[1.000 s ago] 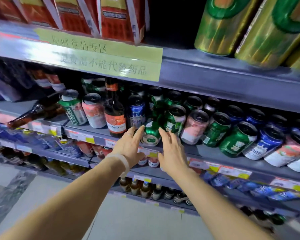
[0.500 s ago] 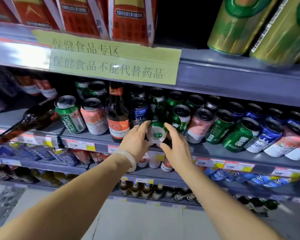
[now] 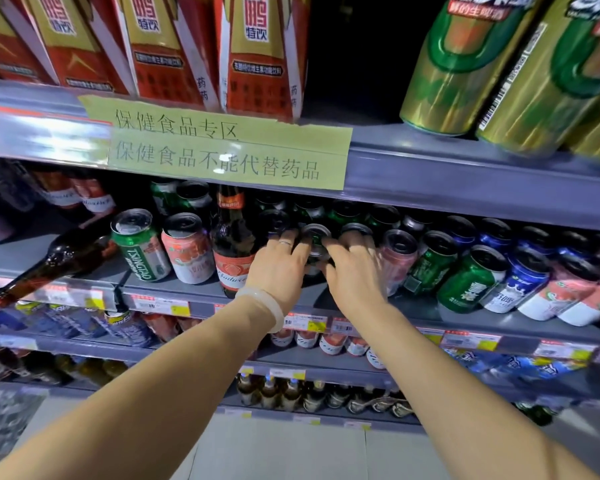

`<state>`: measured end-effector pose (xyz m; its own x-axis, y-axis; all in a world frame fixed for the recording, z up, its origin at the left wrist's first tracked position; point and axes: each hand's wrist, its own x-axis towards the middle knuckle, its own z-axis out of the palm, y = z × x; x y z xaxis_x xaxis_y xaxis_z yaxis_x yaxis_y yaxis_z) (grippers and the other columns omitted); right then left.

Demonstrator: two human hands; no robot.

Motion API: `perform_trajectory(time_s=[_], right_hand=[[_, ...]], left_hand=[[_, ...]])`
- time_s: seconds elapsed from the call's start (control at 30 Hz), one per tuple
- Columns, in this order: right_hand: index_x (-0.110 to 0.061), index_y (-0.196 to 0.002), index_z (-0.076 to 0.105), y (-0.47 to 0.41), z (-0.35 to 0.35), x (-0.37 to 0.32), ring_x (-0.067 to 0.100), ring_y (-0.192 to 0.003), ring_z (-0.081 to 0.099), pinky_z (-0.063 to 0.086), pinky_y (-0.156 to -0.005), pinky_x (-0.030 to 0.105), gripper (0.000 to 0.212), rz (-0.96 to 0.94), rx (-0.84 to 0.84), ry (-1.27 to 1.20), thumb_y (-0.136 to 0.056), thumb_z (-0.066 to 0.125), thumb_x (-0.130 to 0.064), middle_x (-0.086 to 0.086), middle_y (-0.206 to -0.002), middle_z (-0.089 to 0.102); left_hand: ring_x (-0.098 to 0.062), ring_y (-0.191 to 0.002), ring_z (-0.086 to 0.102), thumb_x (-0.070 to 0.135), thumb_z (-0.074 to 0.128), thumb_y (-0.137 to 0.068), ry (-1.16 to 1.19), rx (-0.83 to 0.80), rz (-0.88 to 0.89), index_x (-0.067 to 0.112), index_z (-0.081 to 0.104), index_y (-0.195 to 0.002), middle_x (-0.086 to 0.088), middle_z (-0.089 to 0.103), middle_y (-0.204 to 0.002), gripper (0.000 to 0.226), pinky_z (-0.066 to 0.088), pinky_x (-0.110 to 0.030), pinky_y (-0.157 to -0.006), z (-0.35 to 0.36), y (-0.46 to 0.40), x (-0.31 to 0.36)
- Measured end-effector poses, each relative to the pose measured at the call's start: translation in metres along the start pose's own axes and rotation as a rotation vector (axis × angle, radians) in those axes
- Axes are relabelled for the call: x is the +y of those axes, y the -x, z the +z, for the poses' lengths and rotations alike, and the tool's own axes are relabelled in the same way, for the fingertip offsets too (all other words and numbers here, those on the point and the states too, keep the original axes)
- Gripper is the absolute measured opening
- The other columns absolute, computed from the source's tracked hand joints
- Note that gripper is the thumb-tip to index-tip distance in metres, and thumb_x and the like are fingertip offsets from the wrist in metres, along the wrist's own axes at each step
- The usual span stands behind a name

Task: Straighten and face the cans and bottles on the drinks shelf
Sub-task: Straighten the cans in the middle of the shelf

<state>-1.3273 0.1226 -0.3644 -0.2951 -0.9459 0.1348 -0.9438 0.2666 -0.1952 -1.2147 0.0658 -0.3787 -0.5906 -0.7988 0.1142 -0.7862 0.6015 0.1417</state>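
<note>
As hands [image 3: 321, 271] flank it, green can [image 3: 315, 239] between

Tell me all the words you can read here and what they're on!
"保健食品专区" and "保健食品不能代替药品": green paper sign on the upper shelf edge.
"TSINGTAO": green can.
"特饮": red cartons on top.
"Budwe...", partly hidden: brown bottle.
Price tags and other cans: too small or blurred to read.

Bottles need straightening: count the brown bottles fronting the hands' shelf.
2: a lying bottle at left, an upright bottle beside the left hand; others may hide behind.
</note>
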Motion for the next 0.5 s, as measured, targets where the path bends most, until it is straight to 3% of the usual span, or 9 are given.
perform_trajectory(time_s=[0.17, 0.23, 0.33, 0.4, 0.5], right_hand=[[-0.033, -0.138, 0.037, -0.014, -0.005, 0.0, 0.031, -0.127, 0.038, 0.028, -0.105, 0.039, 0.048, -0.004, -0.104, 0.149, -0.092, 0.046, -0.02, 0.007, -0.139, 0.043], [-0.032, -0.144, 0.026, -0.016, -0.003, 0.002, 0.031, -0.137, 0.021, 0.014, -0.113, 0.042, 0.06, -0.021, -0.071, 0.155, -0.09, 0.052, -0.024, 0.006, -0.148, 0.028], [-0.034, -0.147, 0.015, -0.015, 0.004, 0.007, 0.03, -0.143, 0.006, -0.005, -0.117, 0.046, 0.074, -0.03, -0.075, 0.159, -0.087, 0.058, -0.029, 0.004, -0.154, 0.017], [-0.036, -0.148, 0.008, -0.015, 0.007, 0.01, 0.029, -0.144, 0.001, -0.009, -0.117, 0.047, 0.08, -0.019, -0.106, 0.18, -0.086, 0.059, -0.029, 0.003, -0.156, 0.011], [-0.036, -0.147, -0.003, -0.016, 0.007, 0.011, 0.029, -0.145, -0.006, -0.011, -0.115, 0.047, 0.093, -0.008, -0.162, 0.195, -0.083, 0.064, -0.028, 0.003, -0.158, 0.0]], left_hand=[[-0.03, -0.143, 0.007, 0.018, 0.04, -0.094, -0.12, -0.07, -0.02, 0.013, -0.005, -0.148, -0.008, 0.005, -0.157, 0.071, 0.024, -0.038, -0.11, 0.0, -0.004, 0.005], [-0.028, -0.145, -0.001, 0.018, 0.038, -0.094, -0.138, -0.121, -0.029, 0.011, -0.012, -0.147, -0.007, -0.001, -0.158, 0.073, 0.017, -0.039, -0.114, -0.001, -0.004, 0.007], [-0.026, -0.145, -0.008, 0.02, 0.037, -0.094, -0.151, -0.166, -0.037, 0.011, -0.018, -0.145, -0.007, -0.006, -0.158, 0.076, 0.013, -0.04, -0.115, 0.0, -0.006, 0.009], [-0.025, -0.145, -0.012, 0.021, 0.039, -0.093, -0.15, -0.182, -0.038, 0.011, -0.021, -0.144, -0.007, -0.007, -0.158, 0.079, 0.012, -0.041, -0.115, 0.001, -0.007, 0.009], [-0.026, -0.145, -0.002, 0.025, 0.041, -0.093, -0.139, -0.207, -0.036, 0.01, -0.018, -0.145, -0.009, 0.005, -0.157, 0.08, 0.018, -0.04, -0.112, 0.003, -0.01, 0.008]])
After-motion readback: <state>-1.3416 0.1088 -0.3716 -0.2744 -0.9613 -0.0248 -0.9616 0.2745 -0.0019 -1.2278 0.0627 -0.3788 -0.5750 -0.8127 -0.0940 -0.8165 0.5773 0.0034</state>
